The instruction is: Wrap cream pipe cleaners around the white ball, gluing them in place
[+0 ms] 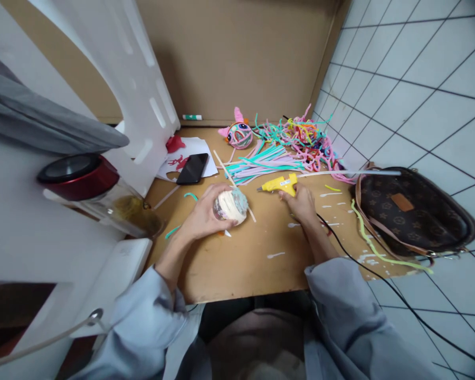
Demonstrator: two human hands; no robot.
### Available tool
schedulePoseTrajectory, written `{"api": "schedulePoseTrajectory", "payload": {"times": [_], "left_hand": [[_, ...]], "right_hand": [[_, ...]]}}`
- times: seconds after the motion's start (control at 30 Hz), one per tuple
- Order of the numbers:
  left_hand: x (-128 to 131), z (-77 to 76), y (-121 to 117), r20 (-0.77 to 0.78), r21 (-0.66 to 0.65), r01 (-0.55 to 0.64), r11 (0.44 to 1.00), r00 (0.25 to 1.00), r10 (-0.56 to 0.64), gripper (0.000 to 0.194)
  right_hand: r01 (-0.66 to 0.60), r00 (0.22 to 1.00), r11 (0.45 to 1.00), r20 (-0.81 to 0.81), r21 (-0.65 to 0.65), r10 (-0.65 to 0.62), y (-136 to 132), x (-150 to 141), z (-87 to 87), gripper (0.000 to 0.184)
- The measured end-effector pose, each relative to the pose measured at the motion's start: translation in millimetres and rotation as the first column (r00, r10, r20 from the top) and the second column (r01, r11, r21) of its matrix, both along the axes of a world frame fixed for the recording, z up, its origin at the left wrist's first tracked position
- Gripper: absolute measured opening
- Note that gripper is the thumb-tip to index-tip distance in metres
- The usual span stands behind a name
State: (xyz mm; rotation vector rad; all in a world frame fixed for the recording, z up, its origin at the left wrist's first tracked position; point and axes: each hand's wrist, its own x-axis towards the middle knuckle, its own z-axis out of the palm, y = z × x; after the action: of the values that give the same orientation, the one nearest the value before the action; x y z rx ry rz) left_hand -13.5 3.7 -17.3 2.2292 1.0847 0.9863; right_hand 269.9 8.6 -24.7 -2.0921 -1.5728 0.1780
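Left of the counter's [229,277] middle, the left hand [203,214] grips a wrapped ball [230,207], seemingly to steady it. Pipe cleaners [261,164] lie toward the far edge, apparently for easy reach. The right hand [303,203] grasps a yellow glue gun [279,184], nozzle facing the ball. A handbag [415,211] sits by the right edge.

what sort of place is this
Likely a makeshift craft corner, perhaps in a home: a yellow glue gun in the right hand, colourful fuzzy stems heaped on a table, and a decorated ball beside them.
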Motion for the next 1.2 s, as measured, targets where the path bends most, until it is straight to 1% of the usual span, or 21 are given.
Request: {"api": "schedulePoseTrajectory", "payload": {"times": [0.13, 0.27, 0.33, 0.4, 0.43, 0.47, 0.5, 0.53, 0.57, 0.6, 0.63, 0.7, 0.77, 0.83, 0.9, 1.03, 1.1, 1.13, 1.17, 1.2], "left_hand": [[0, 0.5, -2, 0.019, -0.052, -0.017, 0.998, 1.0, 0.018, 0.068], [1, 1.5, -3, 0.027, -0.09, -0.029, 0.996, 0.999, 0.031, 0.069], [1, 2.1, -2, 0.028, -0.086, -0.028, 0.996, 0.999, 0.03, 0.07], [1, 2.6, -2, 0.022, -0.067, -0.022, 0.997, 0.999, 0.024, 0.07], [1, 2.8, -1, 0.018, -0.061, -0.017, 0.998, 1.0, 0.018, 0.07], [1, 2.9, -1, 0.021, -0.057, -0.013, 0.998, 1.0, 0.014, 0.07], [1, 2.8, 0, 0.026, -0.054, -0.008, 0.999, 1.0, 0.01, 0.07], [1, 2.6, 0, 0.032, -0.051, -0.003, 0.999, 0.999, 0.005, 0.07], [1, 2.2, 0, 0.038, -0.048, 0.0, 0.999, 0.999, 0.002, 0.07], [1, 1.8, 0, 0.04, -0.044, 0.002, 0.999, 0.999, -0.001, 0.07], [1, 1.3, 0, 0.043, -0.041, 0.003, 0.999, 0.999, -0.001, 0.069], [1, 0.6, 0, 0.049, -0.037, 0.003, 0.999, 0.999, -0.001, 0.069], [1, 0.1, 0, 0.052, -0.039, 0.005, 0.999, 0.999, -0.003, 0.069], [1, -0.1, 1, 0.053, -0.048, 0.004, 0.999, 0.999, -0.002, 0.07], [1, -0.1, 1, 0.056, -0.059, 0.0, 0.998, 0.998, 0.004, 0.07], [0, 0.7, 2, 0.049, -0.058, 0.007, 0.998, 0.999, -0.004, 0.069], [-1, 1.2, 2, 0.038, -0.043, 0.021, 0.999, 0.999, -0.02, 0.068], [-1, 1.4, 2, 0.028, -0.041, 0.027, 0.999, 0.999, -0.026, 0.068], [-1, 1.6, 2, 0.019, -0.037, 0.033, 0.999, 0.999, -0.032, 0.069], [-1, 1.8, 2, 0.012, -0.033, 0.038, 0.999, 0.999, -0.038, 0.069]], "right_hand": [[0.02, 0.99, 0.996, 0.137, -0.081, -0.008, 2, 3, -6.2, 0.033], [0.06, 0.981, 0.992, 0.192, -0.109, -0.038, 0, 3, -8.5, 0.032], [0.089, 0.975, 0.992, 0.209, -0.087, -0.07, -4, 1, -5.9, 0.032], [0.131, 0.963, 0.991, 0.237, -0.013, -0.124, -9, -5, 0.2, 0.033], [0.13, 0.959, 0.991, 0.25, 0.035, -0.135, -13, -9, 4.1, 0.033], [0.101, 0.958, 0.992, 0.261, 0.081, -0.119, -16, -15, 8.2, 0.032], [0.032, 0.963, 0.995, 0.264, 0.092, -0.055, -19, -22, 12.1, 0.03], [-0.075, 0.965, 0.996, 0.256, 0.047, 0.06, -21, -30, 15.4, 0.03], [-0.183, 0.956, 0.982, 0.226, -0.045, 0.188, -23, -38, 17.8, 0.031], [-0.278, 0.935, 0.946, 0.18, -0.164, 0.306, -23, -47, 19.3, 0.029], [-0.326, 0.92, 0.922, 0.154, -0.21, 0.361, -22, -55, 19.7, 0.025], [-0.366, 0.904, 0.891, 0.127, -0.267, 0.409, -16, -70, 18.4, 0.018], [-0.373, 0.9, 0.877, 0.113, -0.303, 0.422, -7, -79, 15.6, 0.012], [-0.367, 0.904, 0.871, 0.095, -0.327, 0.417, 2, -83, 12.5, 0.007], [-0.354, 0.916, 0.877, 0.07, -0.327, 0.396, 9, -84, 9.5, 0.006], [-0.303, 0.95, 0.923, 0.009, -0.238, 0.314, 14, -77, 4.5, 0.01], [-0.264, 0.964, 0.955, -0.078, -0.137, 0.255, 14, -71, 4.9, 0.015], [-0.24, 0.957, 0.969, -0.18, -0.053, 0.227, 13, -69, 6.1, 0.016], [-0.205, 0.919, 0.977, -0.332, 0.057, 0.212, 13, -67, 7.9, 0.014], [-0.165, 0.844, 0.973, -0.486, 0.164, 0.225, 12, -65, 10.1, 0.01]]}}
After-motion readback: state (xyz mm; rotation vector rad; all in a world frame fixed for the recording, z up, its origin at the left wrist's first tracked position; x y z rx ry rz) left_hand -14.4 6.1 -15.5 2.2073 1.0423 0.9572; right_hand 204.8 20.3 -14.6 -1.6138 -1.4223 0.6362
